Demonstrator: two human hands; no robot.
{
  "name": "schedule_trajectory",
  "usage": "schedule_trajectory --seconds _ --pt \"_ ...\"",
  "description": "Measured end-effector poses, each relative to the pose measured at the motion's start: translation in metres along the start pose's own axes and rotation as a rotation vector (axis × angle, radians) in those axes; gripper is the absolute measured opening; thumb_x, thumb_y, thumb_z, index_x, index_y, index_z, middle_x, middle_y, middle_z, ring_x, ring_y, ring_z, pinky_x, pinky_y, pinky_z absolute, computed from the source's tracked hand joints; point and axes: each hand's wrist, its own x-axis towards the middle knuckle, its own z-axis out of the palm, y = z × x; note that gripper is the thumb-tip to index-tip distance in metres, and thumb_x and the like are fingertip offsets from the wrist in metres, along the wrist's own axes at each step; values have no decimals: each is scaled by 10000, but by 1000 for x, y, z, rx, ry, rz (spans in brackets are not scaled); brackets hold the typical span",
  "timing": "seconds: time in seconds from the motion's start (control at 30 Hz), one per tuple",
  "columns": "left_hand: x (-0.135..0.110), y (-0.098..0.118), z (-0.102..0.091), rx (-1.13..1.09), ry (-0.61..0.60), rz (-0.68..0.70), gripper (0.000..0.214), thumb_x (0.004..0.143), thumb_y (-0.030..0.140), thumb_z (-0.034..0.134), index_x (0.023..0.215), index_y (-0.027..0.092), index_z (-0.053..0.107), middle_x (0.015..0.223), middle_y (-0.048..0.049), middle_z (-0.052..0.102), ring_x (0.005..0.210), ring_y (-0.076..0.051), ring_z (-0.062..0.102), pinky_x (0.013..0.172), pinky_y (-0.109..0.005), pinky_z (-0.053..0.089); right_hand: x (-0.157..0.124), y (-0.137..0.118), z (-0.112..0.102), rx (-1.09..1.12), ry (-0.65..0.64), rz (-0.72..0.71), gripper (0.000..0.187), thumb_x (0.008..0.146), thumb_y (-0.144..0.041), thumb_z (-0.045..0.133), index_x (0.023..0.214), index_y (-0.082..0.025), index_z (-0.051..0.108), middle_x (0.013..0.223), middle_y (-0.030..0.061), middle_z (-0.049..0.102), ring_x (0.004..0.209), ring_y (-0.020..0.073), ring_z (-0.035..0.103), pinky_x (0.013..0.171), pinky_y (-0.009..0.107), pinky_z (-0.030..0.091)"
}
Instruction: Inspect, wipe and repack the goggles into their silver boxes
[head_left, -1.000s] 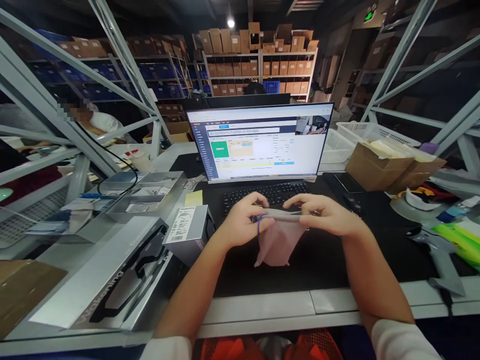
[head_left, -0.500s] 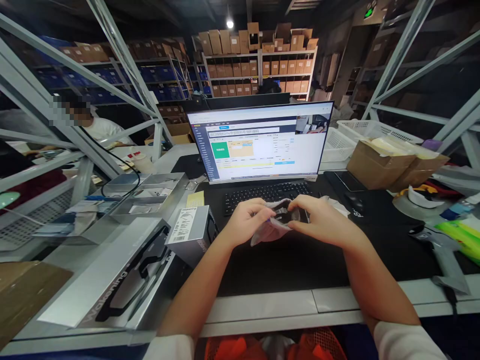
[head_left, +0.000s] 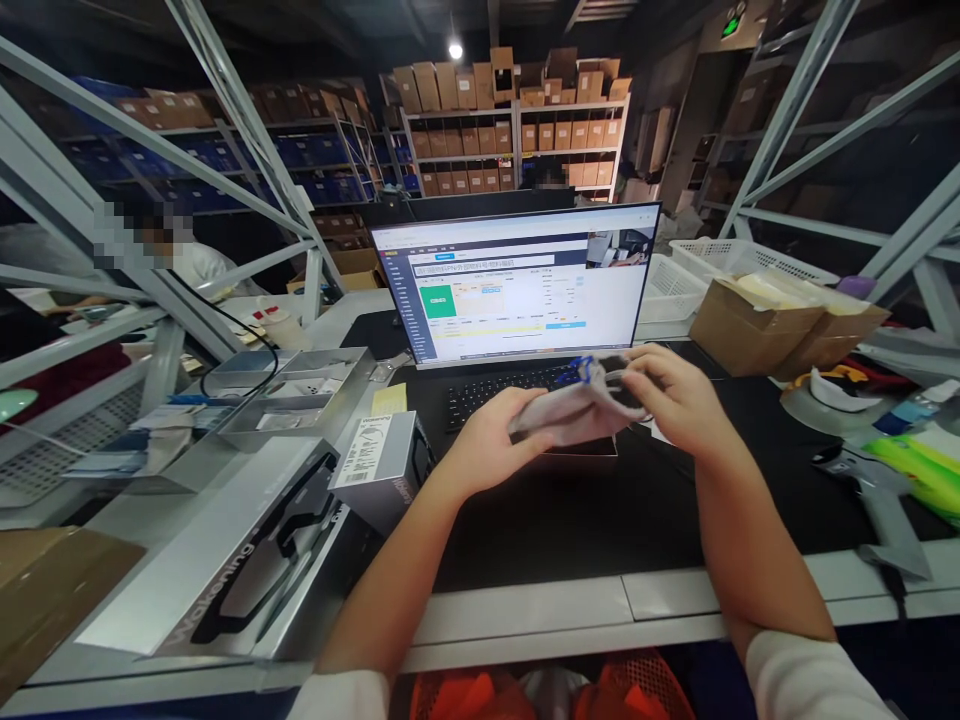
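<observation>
A light grey cloth pouch (head_left: 574, 412) with blue cord at its far edge is held up above the desk, between my hands and the keyboard. My left hand (head_left: 487, 445) is closed on the pouch's left end, thumb along the near side. At the pouch's right end, my right hand (head_left: 671, 400) pinches the edge of its opening. What lies inside the pouch, if anything, I cannot make out. Just below the pouch shows the edge of a small box (head_left: 589, 453), mostly hidden. Behind my hands are the black keyboard (head_left: 480, 402) and the lit monitor (head_left: 510, 290).
Left of my arm stand a small grey box (head_left: 382, 465) and a long grey box (head_left: 217, 550), with a divided metal tray (head_left: 315, 400) behind. To the right lie a barcode scanner (head_left: 874, 500) and a cardboard box (head_left: 750, 325). Another person (head_left: 199, 265) sits at far left.
The pouch has turned and risen, showing its side and blue cord. My right hand has moved right and up along its opening. The box edge beneath now shows.
</observation>
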Motion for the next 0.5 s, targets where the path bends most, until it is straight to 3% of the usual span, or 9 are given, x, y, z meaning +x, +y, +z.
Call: schedule_trajectory --seconds 0.07,0.13,0.27,0.37,0.5 --pt "3 -2 0 55 1 -11 368 944 414 568 1249 233 667 1209 -76 710 1107 -255 653 975 -360 478 2 8 -7 -1 71 35 225 966 -348 542 796 -219 613 1055 69 674 986 233 631 869 354 471" --pt "5 -4 2 59 33 -30 350 995 398 459 1158 213 708 1036 -61 750 962 -227 683 883 -331 494 3 14 -13 14 84 56 239 958 -364 553 778 -220 615 1051 65 684 979 232 636 873 356 470" --pt "6 -9 2 71 130 -108 356 990 403 449 912 175 711 732 -15 667 716 -174 613 710 -276 460 4 29 -28 48 152 152 250 941 -439 574 827 -236 664 1012 56 715 951 244 649 860 373 487" --pt "8 -19 2 -12 296 -194 290 947 387 512 824 175 667 699 5 616 686 -154 568 676 -255 436 1 45 -46 50 246 290 276 929 -488 590 889 -237 696 933 48 733 878 233 653 824 362 492" --pt "18 -37 10 -415 572 -319 279 851 452 641 881 176 671 807 -15 654 759 -157 586 705 -253 459 -4 62 -63 59 315 344 284 936 -455 595 843 -202 684 852 50 738 807 186 626 790 306 468"
